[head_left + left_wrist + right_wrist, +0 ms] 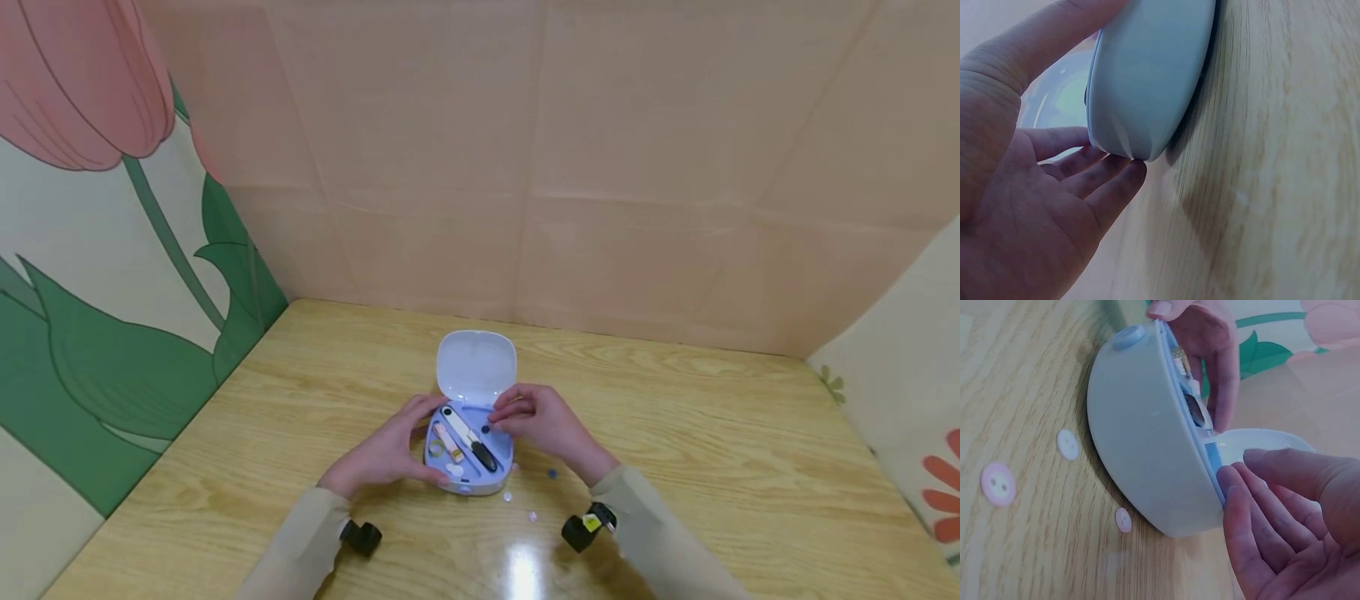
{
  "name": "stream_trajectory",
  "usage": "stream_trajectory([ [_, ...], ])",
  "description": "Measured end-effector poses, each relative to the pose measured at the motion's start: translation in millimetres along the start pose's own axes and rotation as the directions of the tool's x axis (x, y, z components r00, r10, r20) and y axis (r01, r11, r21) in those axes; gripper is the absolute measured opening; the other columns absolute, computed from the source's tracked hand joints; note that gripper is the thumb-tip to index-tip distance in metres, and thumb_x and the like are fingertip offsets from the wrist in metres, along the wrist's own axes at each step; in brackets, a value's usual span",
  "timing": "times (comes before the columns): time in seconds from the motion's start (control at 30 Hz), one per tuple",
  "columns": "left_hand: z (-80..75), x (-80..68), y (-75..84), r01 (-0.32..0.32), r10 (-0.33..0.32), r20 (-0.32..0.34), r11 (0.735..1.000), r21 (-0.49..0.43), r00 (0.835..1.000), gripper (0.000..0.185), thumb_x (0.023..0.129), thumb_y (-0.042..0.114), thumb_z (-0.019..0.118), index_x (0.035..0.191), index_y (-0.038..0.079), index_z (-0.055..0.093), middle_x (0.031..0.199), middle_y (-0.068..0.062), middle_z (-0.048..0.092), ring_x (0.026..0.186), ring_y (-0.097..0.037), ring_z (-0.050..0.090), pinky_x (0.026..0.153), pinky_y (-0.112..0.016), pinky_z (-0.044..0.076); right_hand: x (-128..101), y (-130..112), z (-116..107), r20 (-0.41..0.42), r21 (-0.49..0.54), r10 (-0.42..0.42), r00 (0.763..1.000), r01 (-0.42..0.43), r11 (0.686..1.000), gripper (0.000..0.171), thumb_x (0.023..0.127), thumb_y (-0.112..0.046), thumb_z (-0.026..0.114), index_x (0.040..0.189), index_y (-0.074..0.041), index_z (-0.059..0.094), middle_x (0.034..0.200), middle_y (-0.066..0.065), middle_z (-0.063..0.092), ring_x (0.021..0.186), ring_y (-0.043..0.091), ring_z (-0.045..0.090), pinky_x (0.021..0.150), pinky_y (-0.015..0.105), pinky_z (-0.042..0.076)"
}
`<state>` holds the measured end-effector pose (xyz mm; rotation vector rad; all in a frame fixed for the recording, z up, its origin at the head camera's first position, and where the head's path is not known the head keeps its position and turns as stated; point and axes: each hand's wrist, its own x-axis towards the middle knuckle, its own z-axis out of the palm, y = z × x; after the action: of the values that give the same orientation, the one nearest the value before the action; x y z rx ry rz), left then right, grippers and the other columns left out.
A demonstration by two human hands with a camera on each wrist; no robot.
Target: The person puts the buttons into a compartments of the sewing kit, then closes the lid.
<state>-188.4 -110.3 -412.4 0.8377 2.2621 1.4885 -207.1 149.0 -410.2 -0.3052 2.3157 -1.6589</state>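
Observation:
A pale blue-and-white sewing box [471, 490] stands on the table with its lid [476, 367] raised. My left hand [392, 446] grips the box's left side, thumb at the front and fingers along the side and back. Over the right compartment is my right hand [543, 421], fingers bent at the box's rim; the right wrist view shows thumb and fingertips apart, with nothing seen between them. A dark button [485, 429] lies in the compartment just beside those fingertips. Inside lie a white tool with a black end [483, 456], a pink-and-yellow item [448, 442] and a ring-shaped piece [436, 448].
Loose buttons lie right of the box and in front: a blue button [552, 473], a white button [1067, 444], a pink button [998, 484] and a smaller pink button [1123, 520]. The wooden table [675, 467] meets a plain back wall [600, 167] and printed side panels.

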Motion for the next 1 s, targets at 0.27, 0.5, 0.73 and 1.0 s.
stream_trajectory([
  [0.27,2.4,3.5,-19.3,-0.009,0.010,-0.015,0.999,0.032,1.000,0.101,0.066,0.017,0.089,0.148,0.010,0.031,0.143,-0.010,0.034,0.132,-0.027,0.035,0.113,-0.048,0.027,-12,0,-6,0.089,0.102,-0.064,0.994,0.055,0.993,0.027,0.087,0.000,0.068,0.111,0.008,0.059,0.105,0.022,0.065,0.098,0.031,0.064,0.083,0.031,0.056],
  [0.5,1.1,6.4,-34.3,-0.019,0.019,-0.010,1.000,0.023,1.000,0.105,0.063,0.028,0.090,0.149,0.015,0.030,0.142,-0.003,0.035,0.131,-0.021,0.037,0.112,-0.041,0.031,-20,0,-13,0.090,0.110,-0.091,0.992,0.081,0.991,0.034,0.086,-0.002,0.069,0.116,0.010,0.058,0.107,0.023,0.065,0.099,0.029,0.064,0.084,0.030,0.056],
  [0.73,0.7,5.1,-32.8,0.014,-0.014,-0.013,0.999,0.034,1.000,0.107,0.061,0.031,0.091,0.149,0.018,0.031,0.142,0.002,0.035,0.131,-0.016,0.036,0.112,-0.036,0.031,-31,-3,-26,0.066,0.071,-0.028,0.997,0.023,0.997,0.036,0.086,-0.013,0.073,0.116,0.001,0.060,0.110,0.017,0.066,0.100,0.027,0.064,0.084,0.034,0.056],
  [1.0,0.0,4.7,-29.3,0.031,-0.029,-0.019,0.998,0.063,0.999,0.106,0.062,0.035,0.090,0.149,0.020,0.031,0.140,0.003,0.036,0.131,-0.016,0.037,0.112,-0.037,0.030,-44,-2,-46,0.035,0.068,-0.029,0.999,0.026,0.997,0.035,0.086,-0.015,0.072,0.116,-0.001,0.060,0.112,0.019,0.065,0.103,0.039,0.061,0.074,0.036,0.056],
])
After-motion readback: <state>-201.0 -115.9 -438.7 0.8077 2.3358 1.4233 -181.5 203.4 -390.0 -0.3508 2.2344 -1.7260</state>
